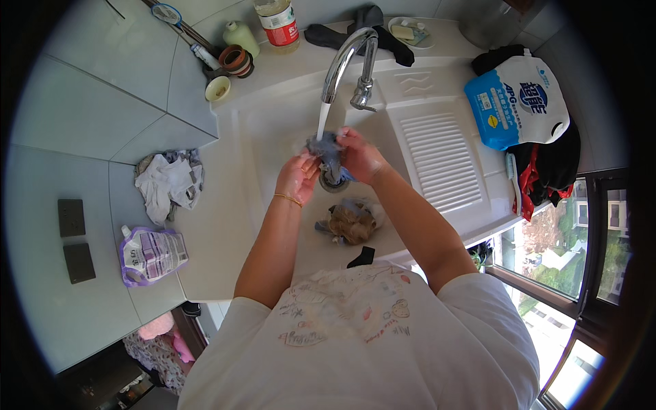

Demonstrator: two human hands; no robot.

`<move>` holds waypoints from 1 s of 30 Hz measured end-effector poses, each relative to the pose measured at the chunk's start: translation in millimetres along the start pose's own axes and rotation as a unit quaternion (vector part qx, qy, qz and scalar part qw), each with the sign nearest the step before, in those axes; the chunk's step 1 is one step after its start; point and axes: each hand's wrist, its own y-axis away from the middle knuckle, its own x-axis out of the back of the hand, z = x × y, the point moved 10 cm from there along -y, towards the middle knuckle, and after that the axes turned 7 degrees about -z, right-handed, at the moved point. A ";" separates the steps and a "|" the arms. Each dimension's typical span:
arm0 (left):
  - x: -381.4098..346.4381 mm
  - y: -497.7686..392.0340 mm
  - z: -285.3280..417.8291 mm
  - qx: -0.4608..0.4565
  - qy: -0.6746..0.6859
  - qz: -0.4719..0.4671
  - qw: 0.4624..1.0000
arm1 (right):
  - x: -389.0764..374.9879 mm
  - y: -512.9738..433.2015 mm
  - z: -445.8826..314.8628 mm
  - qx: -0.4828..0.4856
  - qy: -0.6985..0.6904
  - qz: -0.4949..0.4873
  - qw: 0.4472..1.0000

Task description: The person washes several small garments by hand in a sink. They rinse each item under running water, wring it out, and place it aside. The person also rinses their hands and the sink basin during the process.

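Observation:
Water runs from the chrome faucet [335,66] onto a wet grey-blue cloth item [328,148], perhaps a sock, over the white laundry sink [256,205]. My left hand [298,177] grips its left side, the fingers partly hidden by the cloth and water. On the other side, my right hand [360,156] pinches its upper right edge. The cloth's lower end hangs over the metal drain [334,183]. Nearer to me, a bunched heap of wet tan cloth [353,220] lies on the sink bottom, with darker bits at its left.
A ribbed washboard [441,159] forms the sink's right side. Beyond it sit a blue-and-white detergent pouch [517,102], a brush [512,174] and dark clothes [556,169]. Dark socks [333,37] lie behind the faucet. White garments [169,184] and a purple pouch [154,253] are left.

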 end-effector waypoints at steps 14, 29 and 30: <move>-15.4 44.5 117.7 -0.179 0.073 -0.158 0.968 | 135.0 19.9 -92.7 0.175 0.044 0.134 0.974; -66.7 51.3 107.3 -0.210 -0.129 -0.136 0.959 | -14.8 -9.8 -12.8 -0.011 0.480 -0.062 0.875; -59.3 52.6 116.0 -0.235 -0.167 -0.104 0.952 | -16.6 -7.5 -17.3 -0.002 0.406 -0.072 0.911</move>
